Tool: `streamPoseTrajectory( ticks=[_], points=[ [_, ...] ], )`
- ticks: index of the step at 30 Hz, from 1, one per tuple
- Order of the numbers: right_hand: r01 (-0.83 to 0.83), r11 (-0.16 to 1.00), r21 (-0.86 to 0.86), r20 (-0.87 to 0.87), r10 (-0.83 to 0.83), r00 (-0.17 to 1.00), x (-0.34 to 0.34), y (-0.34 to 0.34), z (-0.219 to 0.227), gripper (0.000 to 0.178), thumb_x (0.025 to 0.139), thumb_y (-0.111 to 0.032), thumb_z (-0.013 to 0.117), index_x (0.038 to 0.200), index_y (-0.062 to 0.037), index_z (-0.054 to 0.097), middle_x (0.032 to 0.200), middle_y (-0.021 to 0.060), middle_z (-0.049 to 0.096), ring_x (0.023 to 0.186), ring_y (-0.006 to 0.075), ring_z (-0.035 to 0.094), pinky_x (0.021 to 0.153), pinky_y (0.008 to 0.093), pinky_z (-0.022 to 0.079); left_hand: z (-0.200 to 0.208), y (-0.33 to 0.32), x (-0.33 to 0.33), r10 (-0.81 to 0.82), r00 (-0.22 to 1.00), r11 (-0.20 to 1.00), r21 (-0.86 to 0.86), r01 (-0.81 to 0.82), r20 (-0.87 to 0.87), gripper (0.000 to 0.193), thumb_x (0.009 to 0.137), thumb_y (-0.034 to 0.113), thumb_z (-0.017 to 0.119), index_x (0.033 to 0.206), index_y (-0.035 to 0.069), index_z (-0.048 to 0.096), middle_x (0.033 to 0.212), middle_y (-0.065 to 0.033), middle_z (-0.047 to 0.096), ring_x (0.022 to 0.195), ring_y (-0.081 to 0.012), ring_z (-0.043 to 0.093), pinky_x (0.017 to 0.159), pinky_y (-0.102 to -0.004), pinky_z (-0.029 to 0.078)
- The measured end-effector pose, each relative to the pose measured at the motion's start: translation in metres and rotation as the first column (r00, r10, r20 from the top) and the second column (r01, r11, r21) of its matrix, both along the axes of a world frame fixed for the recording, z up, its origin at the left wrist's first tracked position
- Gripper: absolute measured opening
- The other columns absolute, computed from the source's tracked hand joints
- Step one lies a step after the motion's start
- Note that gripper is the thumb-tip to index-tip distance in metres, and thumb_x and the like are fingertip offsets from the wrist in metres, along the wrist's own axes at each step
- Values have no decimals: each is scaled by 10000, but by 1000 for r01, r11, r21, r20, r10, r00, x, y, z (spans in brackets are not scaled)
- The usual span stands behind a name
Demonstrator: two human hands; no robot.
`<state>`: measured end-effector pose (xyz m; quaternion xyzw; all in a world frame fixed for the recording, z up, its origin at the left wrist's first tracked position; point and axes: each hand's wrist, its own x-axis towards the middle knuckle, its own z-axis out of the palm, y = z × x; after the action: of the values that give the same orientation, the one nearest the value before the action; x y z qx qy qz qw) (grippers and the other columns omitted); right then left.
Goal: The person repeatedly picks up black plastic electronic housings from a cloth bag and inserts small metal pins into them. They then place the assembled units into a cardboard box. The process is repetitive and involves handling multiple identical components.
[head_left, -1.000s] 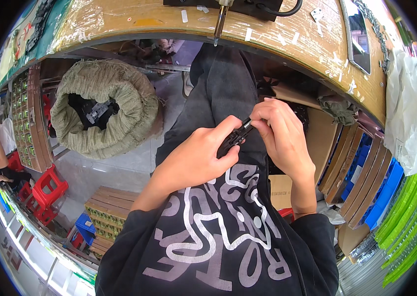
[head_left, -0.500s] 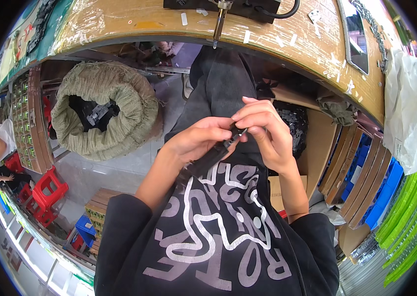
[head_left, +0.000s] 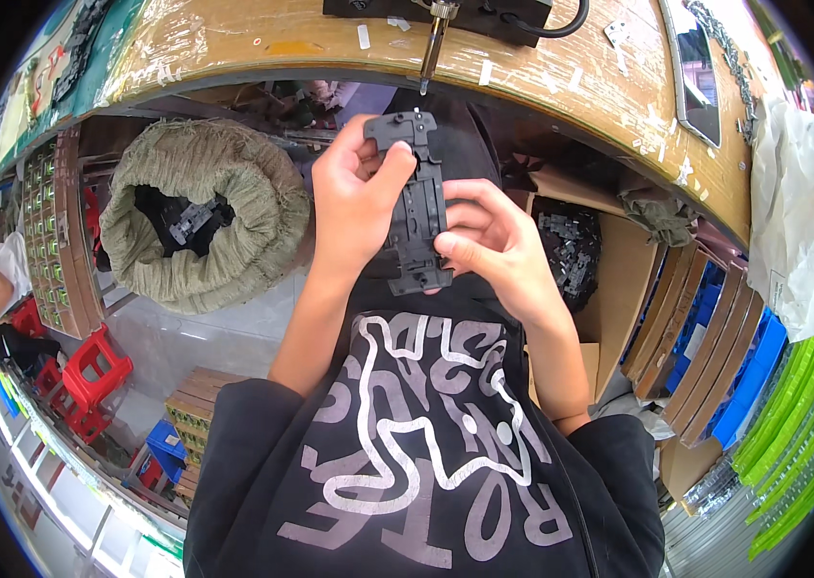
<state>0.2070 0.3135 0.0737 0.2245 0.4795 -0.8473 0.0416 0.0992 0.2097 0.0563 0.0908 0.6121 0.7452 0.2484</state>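
Left hand [head_left: 357,204] clamps the upper end, right hand [head_left: 498,243] the lower side, of a long, black, plastic-looking part [head_left: 419,207].

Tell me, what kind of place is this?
It looks like a factory workshop: a black part is being held near a workbench, a screwdriver-like tool shows at its edge, and a big cloth sack holds more dark parts.

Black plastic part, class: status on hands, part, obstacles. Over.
Left hand gripping upper end, right hand lower right edge. Black plastic part over dark trousers. Pointed tool just beyond its upper end in view; gap unclear.
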Motion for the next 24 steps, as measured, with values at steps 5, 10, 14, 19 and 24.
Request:
streamPoseTrajectory(
  ticks=[5,10,14,19,24],
  points=[
    [51,999,18,-46,-51,998,-3,-3,-2,351,765,-19,586,1076,26,429,823,83,572,710,102,564,547,205,472,6,6,-7,3,1000,1000,7,-3,-5,99,760,20,518,851,-19,524,768,-30,571,675,-56,514,605,-200,430],
    [68,997,39,-54,-66,996,-6,-2,8,350,763,-13,583,1078,32,435,824,88,579,708,101,565,538,200,460,10,7,-8,15,1000,1000,9,-15,-9,102,757,14,516,852,-21,529,765,-36,571,669,-56,511,597,-198,428],
    [78,995,58,-67,-74,995,-6,-2,8,354,763,-16,586,1081,32,440,824,86,584,705,95,563,550,192,443,14,9,-9,17,1000,1000,23,-17,0,98,758,10,516,849,-21,531,764,-39,570,669,-57,510,597,-196,427],
    [85,995,59,-68,-81,994,-5,-2,7,356,765,-24,590,1083,31,443,826,78,586,700,85,558,561,184,423,13,9,-9,24,1000,1000,18,-24,9,95,756,5,518,846,-22,532,766,-35,568,670,-54,509,599,-193,426],
    [94,993,67,-71,-89,993,-5,-3,8,356,766,-24,589,1086,33,444,825,79,586,705,87,559,564,185,427,14,9,-8,25,1000,1000,13,-25,19,88,754,3,520,837,-22,531,763,-24,567,665,-49,505,593,-188,421]
  ],
)
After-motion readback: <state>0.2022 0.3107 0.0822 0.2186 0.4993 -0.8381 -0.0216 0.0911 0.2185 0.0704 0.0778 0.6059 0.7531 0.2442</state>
